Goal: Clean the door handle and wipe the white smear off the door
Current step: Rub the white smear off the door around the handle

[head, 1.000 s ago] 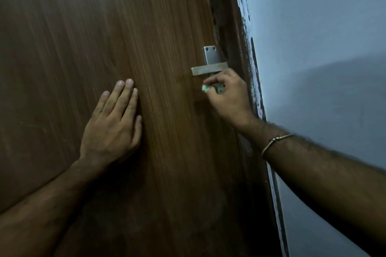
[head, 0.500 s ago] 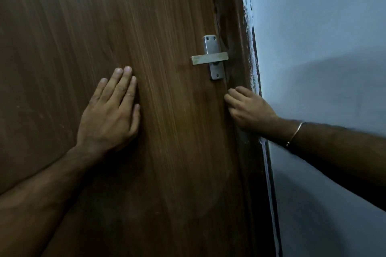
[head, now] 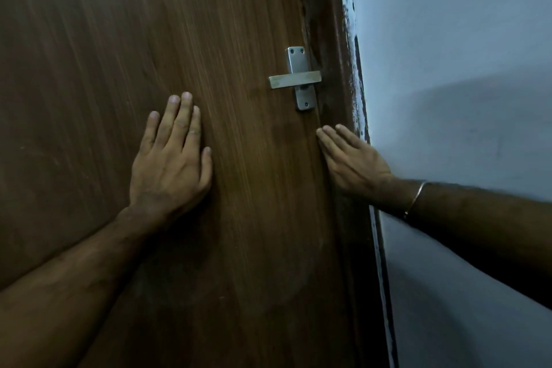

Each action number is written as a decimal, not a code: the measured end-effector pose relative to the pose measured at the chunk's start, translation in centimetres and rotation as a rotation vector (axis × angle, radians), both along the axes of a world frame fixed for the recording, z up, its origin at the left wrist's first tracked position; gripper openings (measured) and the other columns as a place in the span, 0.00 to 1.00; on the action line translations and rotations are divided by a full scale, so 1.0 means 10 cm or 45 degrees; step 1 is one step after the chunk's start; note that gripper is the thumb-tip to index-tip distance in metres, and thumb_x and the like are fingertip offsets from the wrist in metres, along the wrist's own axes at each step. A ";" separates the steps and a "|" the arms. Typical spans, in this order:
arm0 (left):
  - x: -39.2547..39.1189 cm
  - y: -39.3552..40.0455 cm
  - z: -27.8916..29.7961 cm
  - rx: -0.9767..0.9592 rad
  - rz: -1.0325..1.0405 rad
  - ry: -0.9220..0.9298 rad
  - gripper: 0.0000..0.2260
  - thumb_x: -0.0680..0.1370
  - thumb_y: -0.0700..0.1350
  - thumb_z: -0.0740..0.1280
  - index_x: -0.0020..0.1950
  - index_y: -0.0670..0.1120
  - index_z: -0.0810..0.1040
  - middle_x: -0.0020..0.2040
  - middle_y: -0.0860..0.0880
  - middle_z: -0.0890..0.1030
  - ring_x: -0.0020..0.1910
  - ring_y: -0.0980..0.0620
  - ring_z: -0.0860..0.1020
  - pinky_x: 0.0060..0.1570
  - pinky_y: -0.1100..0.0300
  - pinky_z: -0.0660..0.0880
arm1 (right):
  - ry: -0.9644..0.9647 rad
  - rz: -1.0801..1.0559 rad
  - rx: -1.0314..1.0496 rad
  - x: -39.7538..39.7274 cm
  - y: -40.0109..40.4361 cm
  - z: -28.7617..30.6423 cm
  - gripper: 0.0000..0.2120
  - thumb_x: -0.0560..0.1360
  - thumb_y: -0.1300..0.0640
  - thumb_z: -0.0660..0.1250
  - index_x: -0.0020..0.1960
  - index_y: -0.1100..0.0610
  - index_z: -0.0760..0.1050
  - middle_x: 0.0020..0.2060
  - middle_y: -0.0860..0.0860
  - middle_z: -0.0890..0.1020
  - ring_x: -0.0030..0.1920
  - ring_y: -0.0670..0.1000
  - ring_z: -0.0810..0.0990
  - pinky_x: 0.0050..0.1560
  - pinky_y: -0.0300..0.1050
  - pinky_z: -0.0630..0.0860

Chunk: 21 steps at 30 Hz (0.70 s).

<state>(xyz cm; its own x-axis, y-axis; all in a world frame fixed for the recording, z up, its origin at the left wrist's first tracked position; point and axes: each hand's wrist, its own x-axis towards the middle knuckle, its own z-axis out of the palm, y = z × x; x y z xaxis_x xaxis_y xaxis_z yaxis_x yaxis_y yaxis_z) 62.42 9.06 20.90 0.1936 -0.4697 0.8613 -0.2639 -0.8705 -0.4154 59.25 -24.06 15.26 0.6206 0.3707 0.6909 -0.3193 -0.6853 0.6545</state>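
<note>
The left hand lies flat on the brown wooden door, fingers straight and together, holding nothing; it sits below and well to the left of the door handle. The right hand also holds nothing, its fingers extended and pressed against the door's edge just below and slightly right of the handle, with a thin metal bangle on its wrist. The handle, a silver lever on a narrow plate with 2 screws showing at the top, points left, near the door's right edge. Right of the handle runs the dark door frame, paint-flecked where it meets the pale blue wall.
</note>
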 end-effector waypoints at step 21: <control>0.05 -0.96 -0.45 0.151 -0.063 0.249 0.31 0.82 0.57 0.49 0.80 0.41 0.50 0.81 0.43 0.42 0.80 0.47 0.40 0.76 0.49 0.34 | 0.250 -0.151 -0.271 -0.18 -0.09 -0.55 0.29 0.82 0.47 0.44 0.76 0.65 0.55 0.77 0.64 0.54 0.78 0.63 0.45 0.73 0.61 0.28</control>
<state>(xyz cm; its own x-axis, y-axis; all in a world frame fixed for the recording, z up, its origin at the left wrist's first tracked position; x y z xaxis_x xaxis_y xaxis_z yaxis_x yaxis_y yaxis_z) 62.92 -0.54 16.37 0.3255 -0.5782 0.7481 -0.3903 -0.8028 -0.4507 57.49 -24.97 9.76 0.7821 0.4110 0.4684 -0.2424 -0.4918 0.8363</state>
